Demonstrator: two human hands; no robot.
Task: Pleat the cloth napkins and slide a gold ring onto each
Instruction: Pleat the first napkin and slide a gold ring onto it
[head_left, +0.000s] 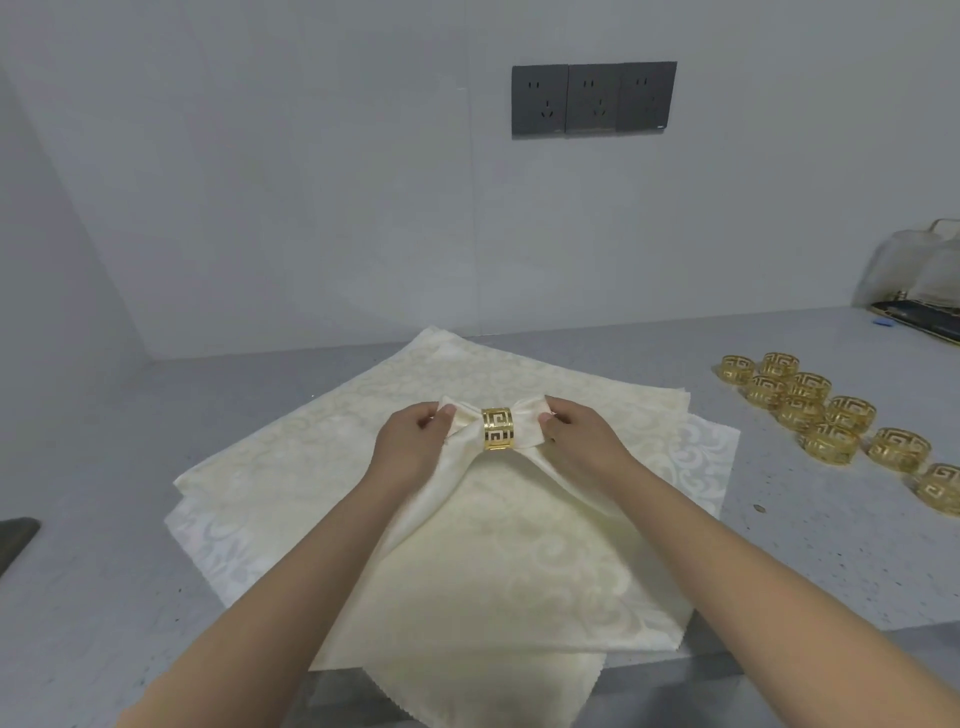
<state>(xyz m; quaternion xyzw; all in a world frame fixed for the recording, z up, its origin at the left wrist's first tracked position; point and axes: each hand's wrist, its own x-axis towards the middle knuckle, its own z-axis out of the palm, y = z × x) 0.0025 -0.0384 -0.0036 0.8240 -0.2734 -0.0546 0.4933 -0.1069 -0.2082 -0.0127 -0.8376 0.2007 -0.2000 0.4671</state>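
A cream patterned napkin lies on top of a stack of flat napkins at the middle of the counter. Its far end is gathered through a gold cut-out ring. My left hand pinches the fanned cloth just left of the ring. My right hand pinches the cloth just right of it. The napkin's near part spreads wide and hangs over the counter's front edge.
Several loose gold rings sit in rows on the grey counter at the right. Clear plastic bags and a dark flat object are at the far right. Wall sockets are on the back wall.
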